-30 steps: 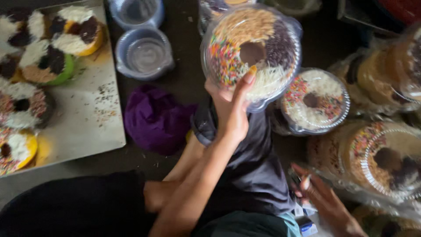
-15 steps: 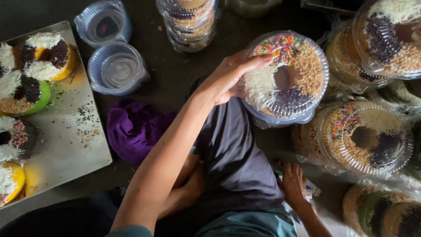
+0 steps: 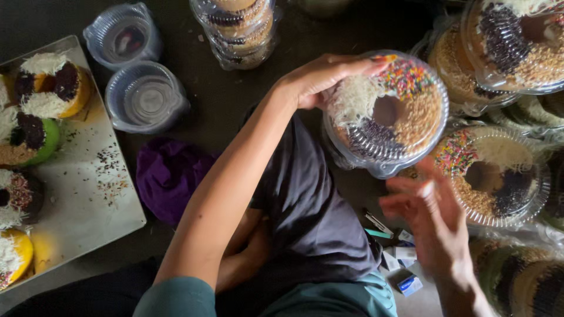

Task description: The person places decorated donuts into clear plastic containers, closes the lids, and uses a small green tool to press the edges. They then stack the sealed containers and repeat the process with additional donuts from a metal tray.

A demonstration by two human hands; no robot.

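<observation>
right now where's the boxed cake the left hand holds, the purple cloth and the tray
boxed cake (image 3: 385, 114), head view, on the clear lid near the centre hole
purple cloth (image 3: 170, 176), head view, middle of the bunched fabric
tray (image 3: 100, 199), head view, bare crumb-dusted surface

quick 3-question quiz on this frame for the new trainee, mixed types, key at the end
1. True or false: the left hand rests on the lidded clear container that holds a ring cake.
2. Which hand is blurred: A left, B right?
3. Fill in: the cloth beside the tray is ____ in colour.

Key: 1 true; 2 B; 3 purple.
</observation>
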